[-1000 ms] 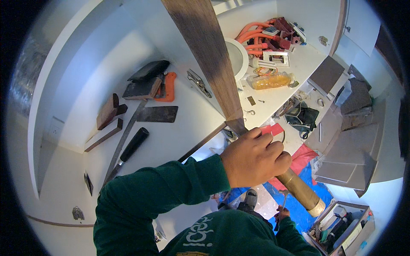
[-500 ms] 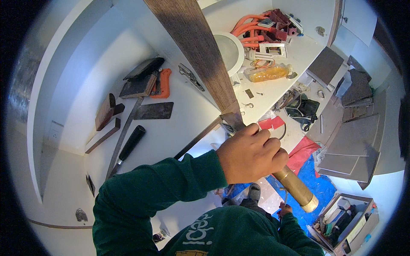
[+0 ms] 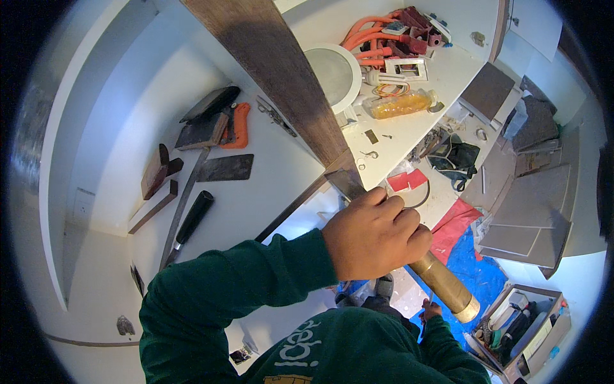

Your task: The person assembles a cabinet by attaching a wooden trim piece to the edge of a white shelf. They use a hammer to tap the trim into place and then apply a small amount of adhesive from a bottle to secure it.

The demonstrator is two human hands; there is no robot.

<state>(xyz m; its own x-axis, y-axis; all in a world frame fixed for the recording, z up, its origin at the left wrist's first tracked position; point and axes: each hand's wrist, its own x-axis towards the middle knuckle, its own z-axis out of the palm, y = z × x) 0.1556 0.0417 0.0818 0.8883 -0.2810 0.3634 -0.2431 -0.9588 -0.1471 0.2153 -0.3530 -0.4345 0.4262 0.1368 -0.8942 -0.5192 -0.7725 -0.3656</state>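
My left hand (image 3: 377, 232) is wrapped round a chisel (image 3: 449, 293) with a thick brownish handle that has a pale butt end. The chisel's flat metal blade rests at a joint line in the dark brown wooden frame strip (image 3: 272, 73), where the strip meets the cabinet's front edge. Low on the right, much farther from the camera, my right hand (image 3: 430, 311) is closed near my body. A thin greyish thing shows at its fingers, too small to name.
On the white shelf at left lie a black-handled tool (image 3: 194, 217), a handsaw (image 3: 236, 127) with orange grip, a dark metal plate (image 3: 225, 168) and wooden planes (image 3: 155, 173). The right-hand shelf holds a round lamp (image 3: 334, 78), orange hoses (image 3: 371, 41) and a bottle (image 3: 401, 104). A toolbox (image 3: 543, 336) stands on the floor.
The wooden strip and shelves sit slightly farther left in view. My left hand keeps its hold on the chisel, its blade still at the joint. My right hand has shifted slightly.
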